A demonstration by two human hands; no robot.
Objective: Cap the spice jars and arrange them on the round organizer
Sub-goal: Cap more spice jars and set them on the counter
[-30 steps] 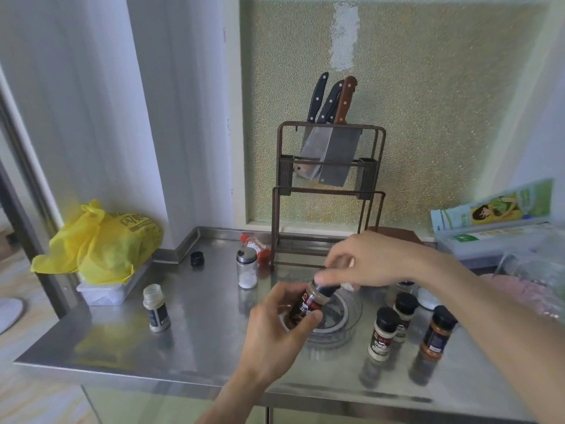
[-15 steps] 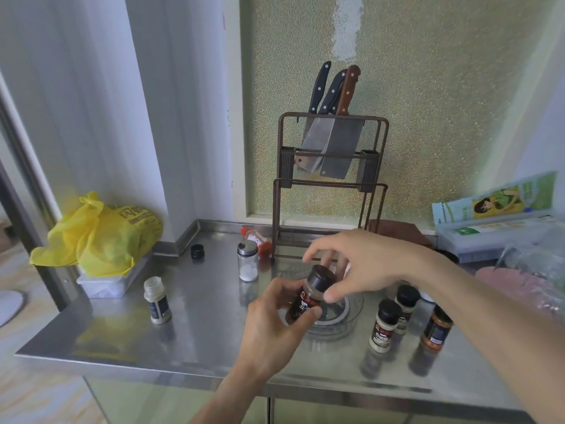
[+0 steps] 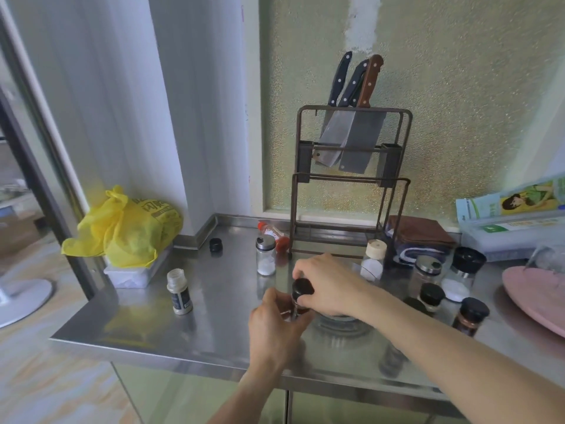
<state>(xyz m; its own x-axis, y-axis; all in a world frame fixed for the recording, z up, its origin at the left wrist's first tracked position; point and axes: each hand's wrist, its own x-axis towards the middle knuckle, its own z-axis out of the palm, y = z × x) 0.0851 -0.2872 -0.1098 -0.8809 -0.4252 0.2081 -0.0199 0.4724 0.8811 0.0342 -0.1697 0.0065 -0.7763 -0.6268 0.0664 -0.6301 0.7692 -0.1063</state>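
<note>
My left hand [image 3: 275,325] grips the body of a dark spice jar [image 3: 296,309] over the steel counter. My right hand [image 3: 330,286] is closed on the jar's black cap [image 3: 302,287]. Just right of the jar lies the clear round organizer [image 3: 342,324], mostly hidden under my right forearm. An uncapped white jar [image 3: 179,287] stands at the left, and a loose black cap [image 3: 216,245] lies behind it. A salt shaker [image 3: 265,255] and a fallen red-capped jar [image 3: 273,234] are at the back. Several capped jars [image 3: 470,316] cluster at the right.
A knife rack [image 3: 351,179] with three knives stands at the back wall. A yellow bag [image 3: 128,228] sits on a white box at the left. A pink plate [image 3: 535,301] and a folded brown cloth [image 3: 419,232] are at the right. The counter's front edge [image 3: 183,354] is near.
The jar and both hands have come lower and closer to the counter. My right hand has closed more fully over the black cap. The camera has tilted, showing more jars at the right.
</note>
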